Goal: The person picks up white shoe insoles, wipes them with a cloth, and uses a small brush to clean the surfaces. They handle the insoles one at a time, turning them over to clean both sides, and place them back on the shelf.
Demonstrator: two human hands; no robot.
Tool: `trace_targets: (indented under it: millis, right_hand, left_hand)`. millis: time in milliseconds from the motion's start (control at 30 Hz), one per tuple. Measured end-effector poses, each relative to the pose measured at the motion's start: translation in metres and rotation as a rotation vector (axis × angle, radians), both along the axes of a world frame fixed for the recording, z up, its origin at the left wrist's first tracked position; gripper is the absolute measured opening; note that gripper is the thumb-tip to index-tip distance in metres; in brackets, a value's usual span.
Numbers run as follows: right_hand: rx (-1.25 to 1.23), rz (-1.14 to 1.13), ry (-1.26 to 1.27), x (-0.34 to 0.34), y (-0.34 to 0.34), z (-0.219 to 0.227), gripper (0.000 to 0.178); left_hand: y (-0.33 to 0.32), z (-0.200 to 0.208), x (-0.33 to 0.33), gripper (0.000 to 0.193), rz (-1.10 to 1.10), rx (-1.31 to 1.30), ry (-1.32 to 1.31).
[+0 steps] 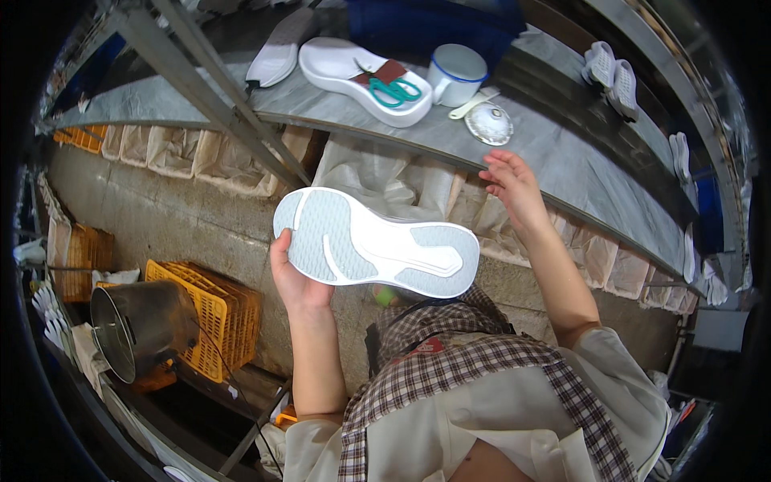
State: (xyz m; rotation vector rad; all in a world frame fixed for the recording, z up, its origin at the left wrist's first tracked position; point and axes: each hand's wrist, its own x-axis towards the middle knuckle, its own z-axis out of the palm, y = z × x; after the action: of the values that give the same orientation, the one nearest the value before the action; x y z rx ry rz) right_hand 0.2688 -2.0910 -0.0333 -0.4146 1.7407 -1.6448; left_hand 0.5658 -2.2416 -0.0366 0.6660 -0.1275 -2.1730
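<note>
A white shoe sole (385,249) with pale grey tread patches lies across my body, its tread side facing up. My left hand (299,273) grips its wide end, thumb over the edge. Off to the right, my right hand (511,186) is raised beside the bench edge with its fingers apart and holds nothing. Just beyond those fingers on the bench sit a silvery domed lid (489,123) and a small white brush (474,103). Farther left, green-handled scissors (393,91) and a dark red piece (387,72) rest in another white sole (337,68).
A white enamel mug (457,74) stands on the grey bench (554,161), with a blue bin (434,24) behind it. Lined baskets (385,173) sit below the bench. Yellow crates (233,321) and a metal drum (140,329) are at the left. More white soles (612,79) line the right.
</note>
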Motion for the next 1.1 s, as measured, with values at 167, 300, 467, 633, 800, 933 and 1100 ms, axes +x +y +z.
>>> trace_targets:
  millis: [167, 300, 467, 633, 800, 933, 1100]
  right_hand:
    - [-0.203, 0.112, 0.314, 0.011, 0.072, 0.014, 0.027]
    - [-0.280, 0.156, 0.744, -0.003, 0.170, 0.021, 0.060]
    - [-0.216, 0.035, 0.994, -0.024, 0.321, 0.027, 0.091]
    - [0.158, -0.068, 1.384, -0.035, 0.458, 0.036, 0.081]
    - [0.356, -0.373, 1.291, -0.049, 0.576, 0.038, 0.061]
    - [0.284, -0.744, 0.612, -0.073, 0.631, 0.023, 0.050]
    - [-0.224, -1.083, -0.225, -0.132, 0.706, 0.027, 0.033]
  left_hand:
    - [0.037, 0.016, -0.031, 0.050, -0.003, 0.019, -0.012]
    - [0.090, 0.021, -0.083, 0.054, -0.121, -0.064, 0.013]
    - [0.180, 0.014, -0.168, 0.048, -0.376, 0.010, 0.104]
    - [0.306, 0.022, -0.274, 0.047, -0.672, 0.053, 0.049]
    - [0.435, 0.042, -0.360, 0.043, -0.842, 0.068, -0.147]
    - [0.500, 0.052, -0.396, 0.059, -1.036, -0.320, 0.122]
    - [0.545, 0.043, -0.445, 0.027, -1.199, -0.588, 0.130]
